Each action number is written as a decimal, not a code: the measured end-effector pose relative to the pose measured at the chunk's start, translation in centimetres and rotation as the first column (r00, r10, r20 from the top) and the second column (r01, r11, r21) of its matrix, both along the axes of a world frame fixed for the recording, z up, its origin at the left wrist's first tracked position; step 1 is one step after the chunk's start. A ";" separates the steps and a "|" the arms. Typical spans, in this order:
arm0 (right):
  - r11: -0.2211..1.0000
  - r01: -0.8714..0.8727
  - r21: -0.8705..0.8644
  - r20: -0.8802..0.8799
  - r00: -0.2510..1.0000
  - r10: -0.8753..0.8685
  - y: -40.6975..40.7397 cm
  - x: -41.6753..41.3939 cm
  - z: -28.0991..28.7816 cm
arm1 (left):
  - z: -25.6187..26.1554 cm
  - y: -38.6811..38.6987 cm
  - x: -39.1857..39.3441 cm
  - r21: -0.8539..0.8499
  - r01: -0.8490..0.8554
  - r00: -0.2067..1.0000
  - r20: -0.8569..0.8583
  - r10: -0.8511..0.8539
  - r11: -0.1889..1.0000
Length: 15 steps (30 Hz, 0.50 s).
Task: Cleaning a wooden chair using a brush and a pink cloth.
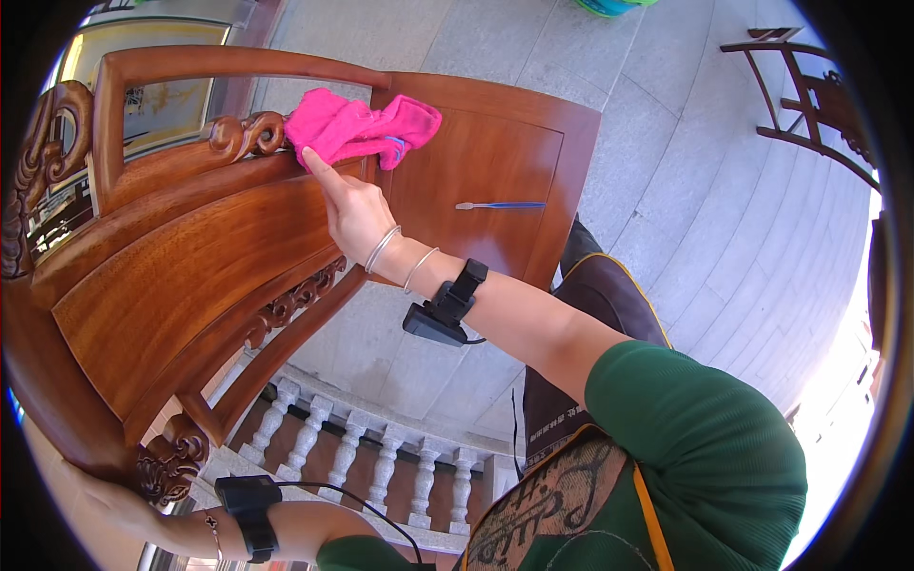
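Observation:
My right hand (362,214) reaches across a carved wooden chair, its index finger extended against a bright pink cloth (343,128). The cloth is bunched over the lower carved part of the chair's backrest (207,264) and spills onto the seat panel (478,164). The other fingers are partly hidden, but the hand appears to hold the cloth's edge. On the seat lies a toothbrush (503,205) with a blue handle and pale bristles. At the lower left, my left hand (84,485) is against the chair's thick top rail (64,385); its fingers are hidden.
A stone balustrade (350,457) curves below the chair. Grey stone tiles (643,178) cover the floor. Another dark wooden chair (807,100) stands at the upper right. Part of a green and blue tub (615,7) shows at the top. A cable (357,492) trails from the left wrist device.

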State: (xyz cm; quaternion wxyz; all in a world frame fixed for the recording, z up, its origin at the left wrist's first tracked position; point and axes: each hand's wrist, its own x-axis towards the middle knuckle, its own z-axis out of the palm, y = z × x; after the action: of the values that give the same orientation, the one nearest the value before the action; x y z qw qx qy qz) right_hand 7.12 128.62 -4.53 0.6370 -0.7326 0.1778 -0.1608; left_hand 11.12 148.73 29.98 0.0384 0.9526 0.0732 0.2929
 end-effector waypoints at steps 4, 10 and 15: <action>0.987 -0.151 -0.047 -0.121 0.982 0.145 -0.5 -1.1 0.2 | 0.6 1.7 0.6 0.063 0.090 0.996 0.010 -0.091 0.994; 0.992 -0.051 -0.117 -0.026 0.998 0.048 -1.4 -0.6 -0.5 | 0.5 1.7 0.6 0.118 0.065 0.998 0.005 -0.066 0.991; 0.991 -0.087 -0.101 -0.005 0.996 0.087 -1.7 -0.6 -0.6 | 0.1 0.7 0.5 -0.027 0.028 0.999 0.027 -0.028 0.999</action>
State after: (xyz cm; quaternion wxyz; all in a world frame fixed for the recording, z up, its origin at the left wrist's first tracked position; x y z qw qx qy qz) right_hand 6.55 126.94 -5.08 0.6054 -0.7710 0.1378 -0.1415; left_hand 11.66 149.39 30.11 0.0563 0.9490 0.0633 0.3038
